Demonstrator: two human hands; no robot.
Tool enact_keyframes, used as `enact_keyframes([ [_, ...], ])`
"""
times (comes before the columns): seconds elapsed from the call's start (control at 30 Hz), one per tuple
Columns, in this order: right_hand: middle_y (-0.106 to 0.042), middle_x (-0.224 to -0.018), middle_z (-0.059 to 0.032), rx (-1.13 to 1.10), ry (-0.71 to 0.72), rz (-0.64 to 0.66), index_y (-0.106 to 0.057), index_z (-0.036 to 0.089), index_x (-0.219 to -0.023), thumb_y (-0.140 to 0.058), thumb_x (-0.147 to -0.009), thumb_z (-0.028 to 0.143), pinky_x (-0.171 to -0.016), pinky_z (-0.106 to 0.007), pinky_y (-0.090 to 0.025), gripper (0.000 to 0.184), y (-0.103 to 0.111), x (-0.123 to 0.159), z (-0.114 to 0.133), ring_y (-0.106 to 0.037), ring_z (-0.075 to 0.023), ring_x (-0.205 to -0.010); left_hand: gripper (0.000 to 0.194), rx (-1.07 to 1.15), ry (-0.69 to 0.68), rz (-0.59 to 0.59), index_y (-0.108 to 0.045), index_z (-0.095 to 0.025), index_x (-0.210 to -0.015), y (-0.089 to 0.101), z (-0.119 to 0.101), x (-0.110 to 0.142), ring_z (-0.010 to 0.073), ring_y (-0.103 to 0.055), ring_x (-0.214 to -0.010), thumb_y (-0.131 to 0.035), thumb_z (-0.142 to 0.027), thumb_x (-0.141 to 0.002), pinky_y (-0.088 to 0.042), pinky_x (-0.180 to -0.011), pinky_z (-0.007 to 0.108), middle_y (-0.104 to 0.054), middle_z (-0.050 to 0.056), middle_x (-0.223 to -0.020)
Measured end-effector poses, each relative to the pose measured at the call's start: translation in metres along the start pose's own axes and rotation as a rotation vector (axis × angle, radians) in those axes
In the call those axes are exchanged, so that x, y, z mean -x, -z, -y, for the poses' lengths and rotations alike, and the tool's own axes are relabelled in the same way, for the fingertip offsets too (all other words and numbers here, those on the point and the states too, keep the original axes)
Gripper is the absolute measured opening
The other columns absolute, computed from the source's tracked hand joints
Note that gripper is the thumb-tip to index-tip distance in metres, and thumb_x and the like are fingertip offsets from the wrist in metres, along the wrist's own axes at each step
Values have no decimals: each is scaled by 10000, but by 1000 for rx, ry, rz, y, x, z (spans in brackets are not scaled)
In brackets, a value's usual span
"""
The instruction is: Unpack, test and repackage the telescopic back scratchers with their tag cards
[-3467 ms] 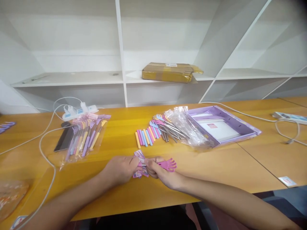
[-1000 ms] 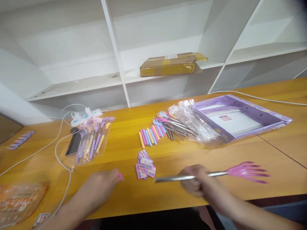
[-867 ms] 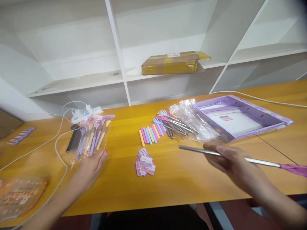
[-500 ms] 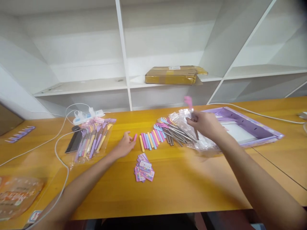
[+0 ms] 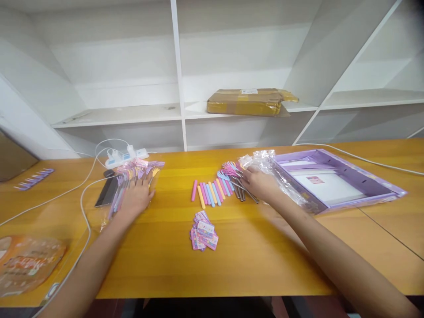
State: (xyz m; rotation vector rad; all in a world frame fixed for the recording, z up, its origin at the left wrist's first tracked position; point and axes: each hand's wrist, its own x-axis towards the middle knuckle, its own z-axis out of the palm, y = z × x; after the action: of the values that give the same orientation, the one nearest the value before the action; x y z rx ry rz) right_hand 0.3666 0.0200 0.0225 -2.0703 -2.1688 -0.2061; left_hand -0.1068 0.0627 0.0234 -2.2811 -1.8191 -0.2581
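Spreading left hand (image 5: 136, 196) loosely over pastel hand-tipped sticks in clear plastic bags (image 5: 115, 199), curving right hand (image 5: 260, 182) over silver rods with colourful hand-shaped heads (image 5: 231, 168), grip there unclear, with pastel cylindrical handles (image 5: 210, 194) between on yellow-brown wooden table (image 5: 251, 260)

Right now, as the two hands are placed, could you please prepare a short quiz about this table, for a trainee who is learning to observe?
1. What colour is the leftmost loose tube in the row behind the small cards?
2. True or false: the left hand is holding the small cards.
3. Where is the right hand?
A) at the power strip
B) at the metal rods with hand-shaped heads
C) at the orange bag

Key:
1. Pink.
2. False; it is over the bagged sticks.
3. B
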Motion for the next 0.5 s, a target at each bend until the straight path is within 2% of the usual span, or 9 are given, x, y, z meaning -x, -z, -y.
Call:
enact_keyframes([
  [0.1,-707,-1128,-122,-67,-1,-121,-653,189,-964,-494,-1065,370,-592,-315,-267,261,8,17,15,-627,-202,-800,622,-93,4,8,-483,-143,-1554,-9,2,6,499,-553,-1336,-577,-365,-980,-458,-1075,608,-650,286,-1389],
  [0.23,-691,-911,-80,-273,111,-260,-587,213,-830,-482,-1055,331,-628,-314,-327,275,15,47,40,-604,-191,-750,564,-121,13,21,-494,-88,-1541,-9,1,1,459,-653,-1232,-440,-245,-1002,-510,-1010,558,-680,297,-1352],
  [0.3,-654,-811,-59,-360,150,-320,-540,223,-785,-465,-1062,323,-641,-316,-339,304,12,58,47,-571,-179,-700,546,-119,28,34,-529,-102,-1511,-8,2,-2,432,-687,-1180,-438,-217,-984,-526,-985,527,-703,272,-1331],
  [0.4,-602,-734,-35,-457,182,-347,-478,232,-739,-453,-1071,330,-639,-318,-330,347,2,66,48,-515,-165,-645,504,-98,46,28,-587,-118,-1452,-7,3,-5,408,-686,-1179,-471,-235,-976,-524,-994,493,-725,243,-1290],
  [0.5,-544,-689,-10,-564,194,-329,-432,238,-717,-458,-1072,342,-648,-314,-336,371,-6,65,42,-491,-160,-632,558,-28,-3,9,-515,-136,-1550,-7,0,-4,407,-629,-1278,-447,-275,-1014,-483,-1061,501,-673,239,-1387],
])
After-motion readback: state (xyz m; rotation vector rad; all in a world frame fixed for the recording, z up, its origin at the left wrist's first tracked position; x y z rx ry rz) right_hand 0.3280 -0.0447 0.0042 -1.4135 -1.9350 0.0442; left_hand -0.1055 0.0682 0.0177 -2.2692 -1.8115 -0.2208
